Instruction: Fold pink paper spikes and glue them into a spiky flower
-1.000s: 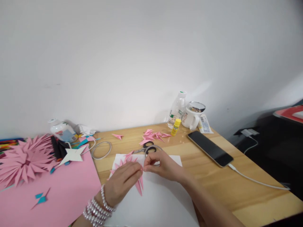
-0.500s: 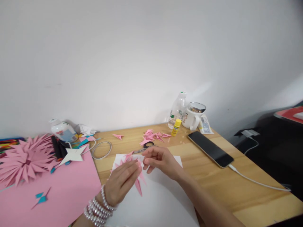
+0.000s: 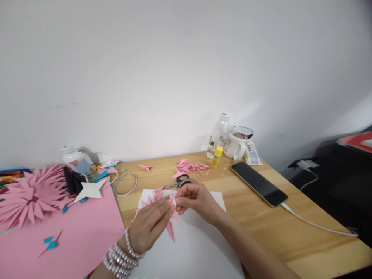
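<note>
My left hand point(image 3: 152, 223), with pearl bracelets at the wrist, is closed on a pink folded-paper star point(image 3: 170, 231) over the white sheet point(image 3: 197, 248). Its palm and fingers cover much of the star, while several points stick out above and below. Just to the right, my right hand point(image 3: 190, 199) is pinched at the star's right side, close to my left fingertips. What lies between the right thumb and finger is too small to make out. Scissors point(image 3: 183, 180) lie right behind the hands.
Loose pink folded pieces point(image 3: 188, 167), a yellow glue stick point(image 3: 216, 157), a bottle point(image 3: 217, 135) and a mug point(image 3: 236, 143) stand at the back. On the right is a charging phone point(image 3: 258, 184). Leftward lie a big pink paper flower point(image 3: 31, 199) and pink paper point(image 3: 87, 236).
My right hand has moved slightly left and down to the star, and its parted fingers have closed into a pinch. My left hand stays in place.
</note>
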The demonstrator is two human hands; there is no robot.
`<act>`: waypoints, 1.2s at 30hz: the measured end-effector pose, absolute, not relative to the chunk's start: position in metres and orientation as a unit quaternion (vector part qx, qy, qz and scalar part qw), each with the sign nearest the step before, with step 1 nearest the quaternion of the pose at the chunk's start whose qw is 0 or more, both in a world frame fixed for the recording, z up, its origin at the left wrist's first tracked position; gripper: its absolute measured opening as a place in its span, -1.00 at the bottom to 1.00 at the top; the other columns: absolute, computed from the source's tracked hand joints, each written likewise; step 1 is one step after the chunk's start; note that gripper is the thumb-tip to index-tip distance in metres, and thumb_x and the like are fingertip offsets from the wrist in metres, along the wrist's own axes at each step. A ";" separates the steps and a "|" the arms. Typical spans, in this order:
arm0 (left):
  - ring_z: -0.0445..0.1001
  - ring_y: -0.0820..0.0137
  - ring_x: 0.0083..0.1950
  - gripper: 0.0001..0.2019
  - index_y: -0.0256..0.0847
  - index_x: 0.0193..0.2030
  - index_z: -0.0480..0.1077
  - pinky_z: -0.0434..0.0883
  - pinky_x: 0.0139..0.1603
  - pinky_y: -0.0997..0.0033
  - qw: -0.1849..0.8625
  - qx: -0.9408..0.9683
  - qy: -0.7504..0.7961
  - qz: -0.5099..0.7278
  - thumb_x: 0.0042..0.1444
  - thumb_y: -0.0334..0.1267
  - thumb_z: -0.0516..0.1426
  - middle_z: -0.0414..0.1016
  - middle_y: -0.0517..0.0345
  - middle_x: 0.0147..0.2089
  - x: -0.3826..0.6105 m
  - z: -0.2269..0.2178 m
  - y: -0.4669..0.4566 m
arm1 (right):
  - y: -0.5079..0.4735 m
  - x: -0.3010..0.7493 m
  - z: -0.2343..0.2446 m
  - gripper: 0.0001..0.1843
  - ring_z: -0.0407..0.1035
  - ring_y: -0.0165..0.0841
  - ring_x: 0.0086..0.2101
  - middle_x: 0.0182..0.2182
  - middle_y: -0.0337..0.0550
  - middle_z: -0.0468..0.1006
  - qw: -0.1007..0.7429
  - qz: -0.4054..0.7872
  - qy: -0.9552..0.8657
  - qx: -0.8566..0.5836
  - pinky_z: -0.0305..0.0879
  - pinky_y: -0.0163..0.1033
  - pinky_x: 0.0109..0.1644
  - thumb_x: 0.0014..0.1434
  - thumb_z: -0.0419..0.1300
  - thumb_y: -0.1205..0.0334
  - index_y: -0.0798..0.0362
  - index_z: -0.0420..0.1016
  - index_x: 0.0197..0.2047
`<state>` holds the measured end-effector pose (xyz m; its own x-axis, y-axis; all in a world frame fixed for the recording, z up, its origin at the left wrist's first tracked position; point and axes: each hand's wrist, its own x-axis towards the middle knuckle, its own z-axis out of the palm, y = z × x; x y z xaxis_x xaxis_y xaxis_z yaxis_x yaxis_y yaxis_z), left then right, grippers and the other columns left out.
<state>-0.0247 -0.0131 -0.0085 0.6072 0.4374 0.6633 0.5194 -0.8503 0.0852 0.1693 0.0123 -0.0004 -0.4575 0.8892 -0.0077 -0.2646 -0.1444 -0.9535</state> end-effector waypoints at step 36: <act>0.46 0.46 -0.51 -0.80 -0.24 -0.12 0.29 0.36 -0.49 0.53 0.017 -0.811 -0.457 -0.364 0.08 -0.33 0.03 0.51 0.16 -0.42 0.005 -0.014 -0.018 | 0.009 0.151 -0.021 -0.91 0.31 -0.41 -0.47 -0.51 -0.21 0.44 0.463 0.530 -0.577 -0.415 0.25 -0.33 -0.39 -0.06 0.18 0.26 0.09 0.37 -0.45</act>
<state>0.0050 -0.0184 -0.0138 0.3176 0.7295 0.6058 0.7541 -0.5816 0.3051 0.1508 0.0093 -0.0213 -0.2274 0.9693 0.0933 -0.0119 0.0930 -0.9956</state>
